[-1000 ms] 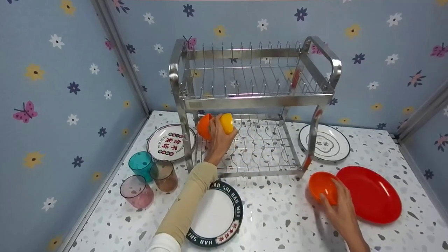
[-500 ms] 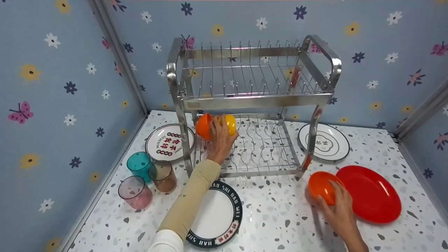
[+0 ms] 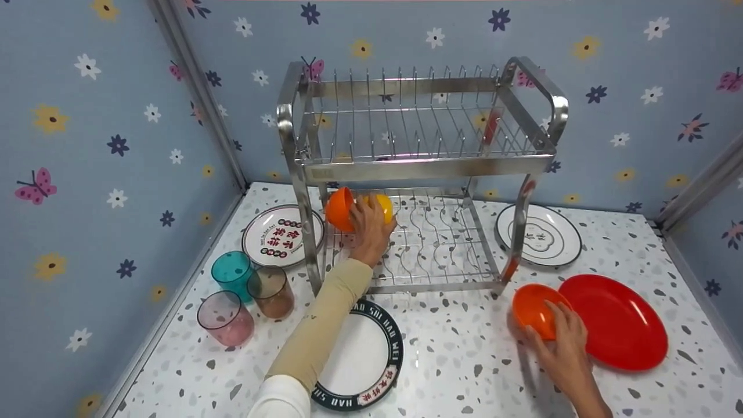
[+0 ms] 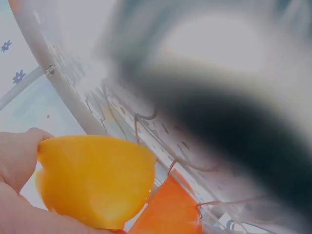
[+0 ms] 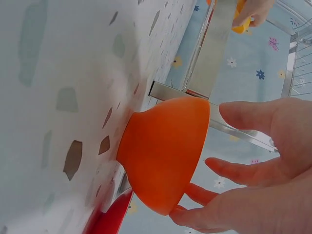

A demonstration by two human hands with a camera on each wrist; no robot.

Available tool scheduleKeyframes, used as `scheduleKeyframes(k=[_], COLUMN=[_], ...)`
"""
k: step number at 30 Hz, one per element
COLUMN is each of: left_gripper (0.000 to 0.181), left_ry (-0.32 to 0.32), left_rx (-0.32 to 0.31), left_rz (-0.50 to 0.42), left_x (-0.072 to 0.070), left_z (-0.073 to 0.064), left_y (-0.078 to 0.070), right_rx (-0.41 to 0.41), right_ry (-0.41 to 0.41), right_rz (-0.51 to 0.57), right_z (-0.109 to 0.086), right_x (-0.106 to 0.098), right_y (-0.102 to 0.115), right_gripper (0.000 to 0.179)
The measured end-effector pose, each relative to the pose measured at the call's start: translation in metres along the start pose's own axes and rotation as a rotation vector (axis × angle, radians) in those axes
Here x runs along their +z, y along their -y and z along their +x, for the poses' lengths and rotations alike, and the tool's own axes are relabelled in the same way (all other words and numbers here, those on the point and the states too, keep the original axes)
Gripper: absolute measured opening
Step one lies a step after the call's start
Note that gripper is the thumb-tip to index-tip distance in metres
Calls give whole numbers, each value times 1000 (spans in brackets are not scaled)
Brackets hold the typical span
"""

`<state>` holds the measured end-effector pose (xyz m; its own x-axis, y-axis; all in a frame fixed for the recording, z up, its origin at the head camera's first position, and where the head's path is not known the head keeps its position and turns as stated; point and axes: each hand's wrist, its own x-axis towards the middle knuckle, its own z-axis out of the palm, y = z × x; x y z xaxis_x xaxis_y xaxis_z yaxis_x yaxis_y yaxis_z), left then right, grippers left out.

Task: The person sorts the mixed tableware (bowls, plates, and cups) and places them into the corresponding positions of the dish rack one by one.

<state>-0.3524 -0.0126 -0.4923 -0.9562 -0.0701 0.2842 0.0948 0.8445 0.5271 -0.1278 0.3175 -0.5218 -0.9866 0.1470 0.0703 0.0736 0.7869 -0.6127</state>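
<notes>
In the head view my left hand [image 3: 371, 225] grips a small yellow bowl [image 3: 383, 208] over the lower tier of the steel dish rack [image 3: 429, 168]. In the left wrist view my thumb and fingers hold the yellow bowl [image 4: 97, 180] by its edges. An orange bowl [image 3: 339, 210] stands tilted on its side in the lower tier, just left of that hand. At the right, my right hand [image 3: 566, 342] lies at the rim of another orange bowl [image 5: 165, 151], upright on the table. Its fingers are loosely bent; the thumb looks apart from the rim.
A red oval plate [image 3: 621, 325] lies beside the right hand. White plates lie at the rack's left [image 3: 261, 232] and right [image 3: 560, 238], and a black-rimmed plate [image 3: 360, 360] lies under the left forearm. Teal [image 3: 232, 278], brown [image 3: 271, 296] and pink [image 3: 229, 322] cups stand at the left.
My left hand has shifted slightly right and down with the yellow bowl, which has turned in the grip. My right hand has barely moved; its fingers have shifted slightly at the orange bowl's rim.
</notes>
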Motion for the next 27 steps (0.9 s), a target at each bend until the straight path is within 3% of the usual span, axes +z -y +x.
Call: scheduleKeyframes(k=[3, 7, 9, 15, 24, 27], left_gripper=[73, 74, 74, 70, 66, 66], left_ry=[33, 35, 41, 71, 66, 61], left_rx=[5, 34, 34, -19, -45, -17], left_rz=[79, 231, 265, 257, 225, 303], left_x=[-3, -6, -7, -7, -10, -8], left_z=[3, 6, 7, 15, 25, 28], left_y=[-4, -8, -9, -7, -1, 1], right_rx=[15, 62, 84, 79, 55, 71], right_ry=[11, 45, 68, 104, 184, 188], right_rz=[1, 1, -3, -32, -70, -76], right_z=[0, 0, 0, 1, 5, 7], right_x=[-1, -2, -2, 0, 4, 5], right_y=[0, 1, 1, -1, -5, -5], right_gripper=[68, 68, 68, 66, 45, 43])
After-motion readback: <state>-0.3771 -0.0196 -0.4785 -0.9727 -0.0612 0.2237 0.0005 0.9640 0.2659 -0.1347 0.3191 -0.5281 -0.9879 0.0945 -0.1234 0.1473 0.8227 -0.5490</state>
